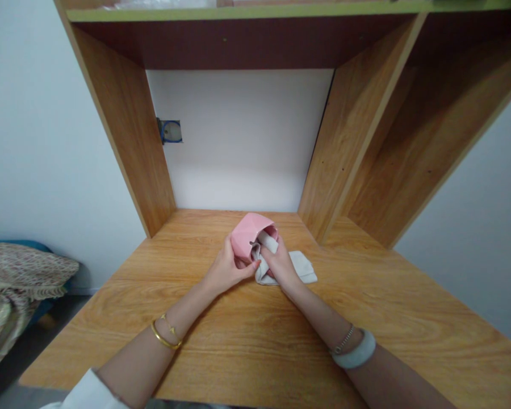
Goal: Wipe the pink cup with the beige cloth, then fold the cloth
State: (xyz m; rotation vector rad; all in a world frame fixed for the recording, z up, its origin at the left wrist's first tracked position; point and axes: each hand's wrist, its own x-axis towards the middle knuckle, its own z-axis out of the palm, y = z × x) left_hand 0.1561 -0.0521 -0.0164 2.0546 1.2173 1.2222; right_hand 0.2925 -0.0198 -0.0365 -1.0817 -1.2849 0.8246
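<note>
A pink faceted container (250,228), tilted with its opening toward me and to the right, is gripped from the left by my left hand (229,268). The thumb of that hand lies along the lower rim. My right hand (281,266) reaches into the opening, closed on a white cloth (303,268). Part of the cloth is bunched inside the container, and the rest spreads over the desk to the right of my hand. The container hides the fingertips of my right hand.
A wooden desk (255,346) lies under my forearms. Wooden side panels (125,125) and a shelf (247,42) frame the white back wall, which has an open socket box (170,131). Patterned fabric (21,272) lies at the far left, beyond the desk.
</note>
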